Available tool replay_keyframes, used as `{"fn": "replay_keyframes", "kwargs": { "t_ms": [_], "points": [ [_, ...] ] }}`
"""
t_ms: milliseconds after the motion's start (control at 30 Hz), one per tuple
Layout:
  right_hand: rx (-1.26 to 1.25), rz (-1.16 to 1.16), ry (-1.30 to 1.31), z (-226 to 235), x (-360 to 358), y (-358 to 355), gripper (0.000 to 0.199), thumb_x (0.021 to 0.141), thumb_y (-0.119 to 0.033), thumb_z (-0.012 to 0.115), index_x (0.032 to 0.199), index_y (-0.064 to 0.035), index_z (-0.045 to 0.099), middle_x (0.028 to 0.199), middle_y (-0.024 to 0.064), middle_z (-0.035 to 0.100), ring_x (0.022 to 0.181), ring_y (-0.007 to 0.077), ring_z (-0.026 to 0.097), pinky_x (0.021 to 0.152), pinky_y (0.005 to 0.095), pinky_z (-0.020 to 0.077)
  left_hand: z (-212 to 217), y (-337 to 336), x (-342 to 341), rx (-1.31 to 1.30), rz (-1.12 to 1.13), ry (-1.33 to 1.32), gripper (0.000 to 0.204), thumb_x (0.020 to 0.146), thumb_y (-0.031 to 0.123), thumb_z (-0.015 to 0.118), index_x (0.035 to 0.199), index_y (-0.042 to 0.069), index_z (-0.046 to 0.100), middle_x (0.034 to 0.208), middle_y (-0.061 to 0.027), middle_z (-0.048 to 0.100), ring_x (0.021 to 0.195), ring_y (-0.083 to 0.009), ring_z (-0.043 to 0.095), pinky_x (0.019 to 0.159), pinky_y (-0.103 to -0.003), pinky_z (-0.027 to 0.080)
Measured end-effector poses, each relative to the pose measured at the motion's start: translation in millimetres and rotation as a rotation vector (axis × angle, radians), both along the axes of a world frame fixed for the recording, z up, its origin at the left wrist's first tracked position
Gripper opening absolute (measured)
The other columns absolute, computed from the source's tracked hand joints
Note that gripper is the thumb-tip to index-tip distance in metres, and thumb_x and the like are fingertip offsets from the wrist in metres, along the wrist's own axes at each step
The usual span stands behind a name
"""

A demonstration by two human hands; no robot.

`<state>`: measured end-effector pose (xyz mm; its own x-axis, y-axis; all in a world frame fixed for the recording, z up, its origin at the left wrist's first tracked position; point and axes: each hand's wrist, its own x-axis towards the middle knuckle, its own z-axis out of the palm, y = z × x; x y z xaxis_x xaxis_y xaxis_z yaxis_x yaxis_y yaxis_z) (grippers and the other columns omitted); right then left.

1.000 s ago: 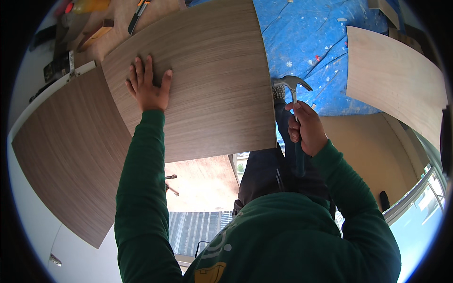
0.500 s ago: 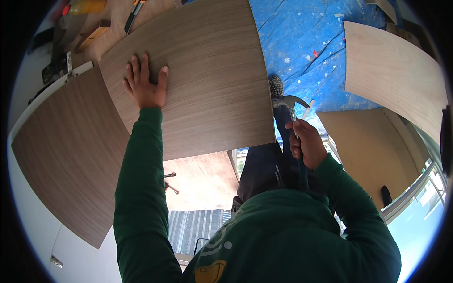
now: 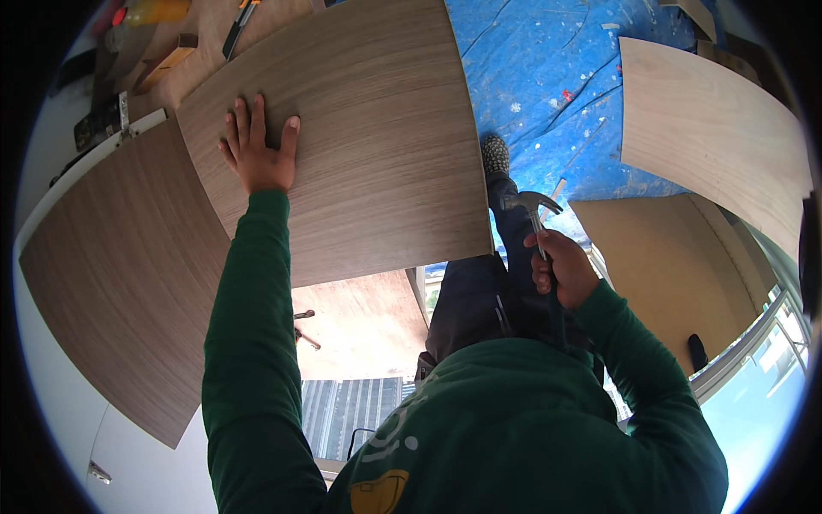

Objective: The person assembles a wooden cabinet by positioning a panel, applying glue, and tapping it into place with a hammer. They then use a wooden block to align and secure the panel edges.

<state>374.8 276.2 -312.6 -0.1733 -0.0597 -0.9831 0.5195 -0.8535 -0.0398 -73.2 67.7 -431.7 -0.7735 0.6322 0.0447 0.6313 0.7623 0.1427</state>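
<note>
My left hand [image 3: 261, 154] lies flat with spread fingers on a large brown wood-grain panel [image 3: 377, 146], near its left side. In my right hand [image 3: 565, 268] is a claw hammer [image 3: 533, 206], gripped round its handle. The hammer's head points away from me, just off the panel's right edge, and does not touch the panel. Part of the handle is hidden by my fingers. A second wood-grain panel [image 3: 120, 274] adjoins the large one at the left.
Blue sheeting [image 3: 548, 94] covers the floor at the far right, under a pale curved-looking board [image 3: 711, 111]. A tan board [image 3: 676, 257] is at the right. Upper left are an orange-black cutter [image 3: 240, 28] and a bottle [image 3: 154, 12]. Tools [image 3: 306, 341] rest on a light wooden surface [image 3: 368, 330].
My right hand has brought the hammer slightly lower and nearer to me, its head now tilted. My left hand stays flat on the panel. The whole view has shifted a little.
</note>
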Motion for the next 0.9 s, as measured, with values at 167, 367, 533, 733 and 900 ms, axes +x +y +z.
{"fn": "replay_keyframes", "kwargs": {
  "t_ms": [167, 367, 533, 733, 900],
  "points": [
    [-0.081, 0.007, -0.067, 6.1, 7.6, 3.5, 0.025, 0.110, -0.030, 0.045, 0.112, -0.0066, 0.056, 0.071, 0.0008, 0.042, 0.057, 0.0130, 0.043, 0.052, 0.0303, 0.0367, -0.7, -0.7, 0.3, -0.007, 0.002, 0.003, 0.083, 0.092, 0.073, 0.058, 0.161, 0.030, 0.044, 0.173, -0.0044, 0.030, 0.161, -0.0299, 0.019, 0.131, -0.055, 0.003],
    [-0.254, 0.165, -0.061, 10.4, 17.0, 9.1, 0.026, 0.109, -0.030, 0.046, 0.112, -0.0065, 0.056, 0.072, 0.0008, 0.043, 0.058, 0.0128, 0.044, 0.052, 0.0305, 0.0367, 0.1, -0.2, 0.3, -0.002, 0.002, 0.005, 0.082, 0.092, 0.073, 0.058, 0.160, 0.030, 0.045, 0.173, -0.0047, 0.029, 0.161, -0.0298, 0.018, 0.131, -0.055, 0.002],
    [-0.194, 0.113, -0.148, 14.6, 23.1, 6.6, 0.028, 0.109, -0.031, 0.045, 0.114, -0.0060, 0.057, 0.072, 0.0011, 0.044, 0.058, 0.0129, 0.045, 0.053, 0.0306, 0.0378, 0.0, 0.3, 1.4, 0.008, 0.003, 0.027, 0.081, 0.093, 0.074, 0.058, 0.159, 0.030, 0.047, 0.171, -0.0054, 0.034, 0.160, -0.0304, 0.022, 0.130, -0.057, 0.007],
    [-0.174, 0.135, -0.163, 17.4, 24.3, 4.6, 0.028, 0.109, -0.031, 0.044, 0.116, -0.0066, 0.057, 0.071, 0.0010, 0.044, 0.058, 0.0129, 0.046, 0.051, 0.0304, 0.0373, -1.3, 0.5, 0.8, -0.011, 0.020, 0.043, 0.079, 0.093, 0.073, 0.059, 0.159, 0.031, 0.047, 0.171, -0.0050, 0.034, 0.160, -0.0297, 0.022, 0.130, -0.057, 0.007],
    [-0.226, 0.196, -0.057, 15.0, 24.8, -0.4, 0.030, 0.110, -0.033, 0.045, 0.115, -0.0064, 0.057, 0.070, 0.0011, 0.044, 0.058, 0.0128, 0.045, 0.051, 0.0302, 0.0370, -0.2, 0.8, 1.0, -0.001, 0.035, -0.015, 0.083, 0.091, 0.075, 0.057, 0.160, 0.032, 0.044, 0.173, -0.0048, 0.029, 0.162, -0.0291, 0.018, 0.130, -0.057, 0.001]
  ]
}}
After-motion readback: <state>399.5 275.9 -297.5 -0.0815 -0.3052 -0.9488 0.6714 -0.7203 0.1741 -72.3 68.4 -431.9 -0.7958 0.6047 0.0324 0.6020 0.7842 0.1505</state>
